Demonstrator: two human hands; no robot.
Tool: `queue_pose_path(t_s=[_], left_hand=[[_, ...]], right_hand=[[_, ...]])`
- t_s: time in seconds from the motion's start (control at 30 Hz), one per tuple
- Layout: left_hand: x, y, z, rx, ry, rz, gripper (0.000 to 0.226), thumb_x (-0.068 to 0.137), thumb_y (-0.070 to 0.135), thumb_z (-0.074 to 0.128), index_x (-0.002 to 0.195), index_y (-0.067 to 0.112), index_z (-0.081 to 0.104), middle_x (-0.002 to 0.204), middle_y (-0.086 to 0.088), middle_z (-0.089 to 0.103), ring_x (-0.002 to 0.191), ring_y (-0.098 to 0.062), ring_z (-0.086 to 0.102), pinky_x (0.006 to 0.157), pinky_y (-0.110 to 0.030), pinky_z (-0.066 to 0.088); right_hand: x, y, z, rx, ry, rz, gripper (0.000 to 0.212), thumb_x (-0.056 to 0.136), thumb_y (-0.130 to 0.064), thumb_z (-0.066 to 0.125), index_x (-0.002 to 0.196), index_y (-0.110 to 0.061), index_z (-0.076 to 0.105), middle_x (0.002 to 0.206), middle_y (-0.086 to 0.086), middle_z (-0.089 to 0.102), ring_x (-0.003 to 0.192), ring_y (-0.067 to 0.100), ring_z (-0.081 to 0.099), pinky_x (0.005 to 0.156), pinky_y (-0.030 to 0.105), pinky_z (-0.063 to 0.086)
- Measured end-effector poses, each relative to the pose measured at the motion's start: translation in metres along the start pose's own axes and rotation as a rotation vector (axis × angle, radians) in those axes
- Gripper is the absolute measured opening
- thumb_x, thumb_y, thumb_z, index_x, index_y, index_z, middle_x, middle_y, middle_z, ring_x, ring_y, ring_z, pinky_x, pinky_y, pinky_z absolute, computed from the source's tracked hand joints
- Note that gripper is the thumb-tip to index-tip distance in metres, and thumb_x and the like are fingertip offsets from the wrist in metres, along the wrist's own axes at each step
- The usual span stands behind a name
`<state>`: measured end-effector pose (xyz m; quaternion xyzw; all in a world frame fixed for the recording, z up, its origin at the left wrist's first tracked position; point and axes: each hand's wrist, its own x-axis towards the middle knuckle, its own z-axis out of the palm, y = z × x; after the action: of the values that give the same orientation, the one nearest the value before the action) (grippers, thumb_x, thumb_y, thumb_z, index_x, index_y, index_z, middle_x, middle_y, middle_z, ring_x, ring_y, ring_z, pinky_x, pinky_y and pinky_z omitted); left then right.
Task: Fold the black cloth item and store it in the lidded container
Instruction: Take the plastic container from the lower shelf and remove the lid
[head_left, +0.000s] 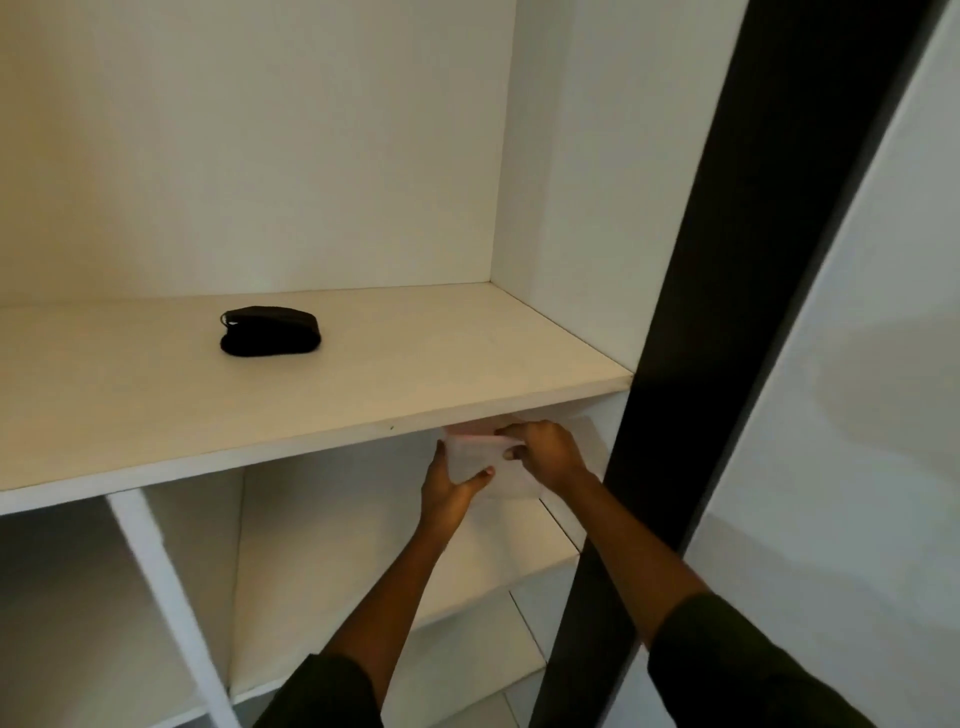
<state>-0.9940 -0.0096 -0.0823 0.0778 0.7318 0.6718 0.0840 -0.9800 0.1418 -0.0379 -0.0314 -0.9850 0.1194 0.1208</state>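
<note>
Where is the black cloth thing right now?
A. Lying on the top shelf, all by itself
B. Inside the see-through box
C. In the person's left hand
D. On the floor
A: the folded black cloth lies alone on the upper shelf, while the left hand and right hand both hold the clear container in the compartment just below that shelf.

one black cloth (270, 331), one translucent container (480, 462), two hands (452, 486)
</note>
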Motion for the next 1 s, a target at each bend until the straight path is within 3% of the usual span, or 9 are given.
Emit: queue_pose_path(t_s=[0.13, 0.4, 0.7, 0.87, 1.0], left_hand=[[-0.043, 0.013, -0.016, 0.127, -0.035, 0.060, 0.076, 0.073, 0.014, 0.078, 0.140, 0.014, 0.041, 0.137, -0.011, 0.053, 0.127, -0.031, 0.050, 0.107, -0.044, 0.043], [-0.116, 0.057, -0.040, 0.313, -0.069, 0.180, 0.078, 0.065, 0.036, 0.083, 0.131, 0.007, 0.053, 0.129, -0.012, 0.062, 0.114, -0.028, 0.061, 0.094, -0.037, 0.054], [-0.188, 0.134, -0.068, 0.419, -0.061, 0.263, 0.081, 0.068, 0.055, 0.073, 0.131, 0.007, 0.054, 0.132, -0.010, 0.060, 0.115, -0.028, 0.060, 0.095, -0.037, 0.049], [-0.219, 0.176, -0.084, 0.317, -0.095, 0.325, 0.055, 0.067, 0.057, 0.073, 0.095, 0.010, 0.070, 0.104, -0.008, 0.072, 0.093, -0.026, 0.070, 0.085, -0.045, 0.057], [-0.232, 0.205, -0.094, 0.307, -0.016, 0.433, 0.081, 0.064, 0.063, 0.071, 0.122, 0.007, 0.063, 0.120, -0.009, 0.068, 0.100, -0.025, 0.068, 0.090, -0.042, 0.056]], right_hand=[[-0.041, -0.023, -0.035, -0.042, -0.013, -0.011, 0.037, 0.085, -0.021, 0.066, 0.122, -0.020, 0.063, 0.119, 0.008, 0.069, 0.109, 0.027, 0.063, 0.092, 0.032, 0.049], [-0.105, -0.061, -0.121, -0.115, -0.079, -0.049, 0.035, 0.083, -0.017, 0.069, 0.117, -0.011, 0.066, 0.114, 0.008, 0.071, 0.104, 0.022, 0.064, 0.092, 0.032, 0.049], [-0.148, -0.109, -0.230, -0.175, -0.198, -0.114, 0.038, 0.083, -0.016, 0.069, 0.120, -0.010, 0.065, 0.118, 0.008, 0.069, 0.107, 0.024, 0.064, 0.097, 0.033, 0.049], [-0.170, -0.137, -0.284, -0.179, -0.186, -0.165, 0.034, 0.084, -0.017, 0.068, 0.118, -0.012, 0.067, 0.114, 0.005, 0.070, 0.093, 0.015, 0.064, 0.089, 0.028, 0.049], [-0.181, -0.156, -0.320, -0.187, -0.081, -0.215, 0.032, 0.082, -0.015, 0.070, 0.114, -0.014, 0.069, 0.109, 0.004, 0.072, 0.087, 0.015, 0.065, 0.087, 0.030, 0.052]])
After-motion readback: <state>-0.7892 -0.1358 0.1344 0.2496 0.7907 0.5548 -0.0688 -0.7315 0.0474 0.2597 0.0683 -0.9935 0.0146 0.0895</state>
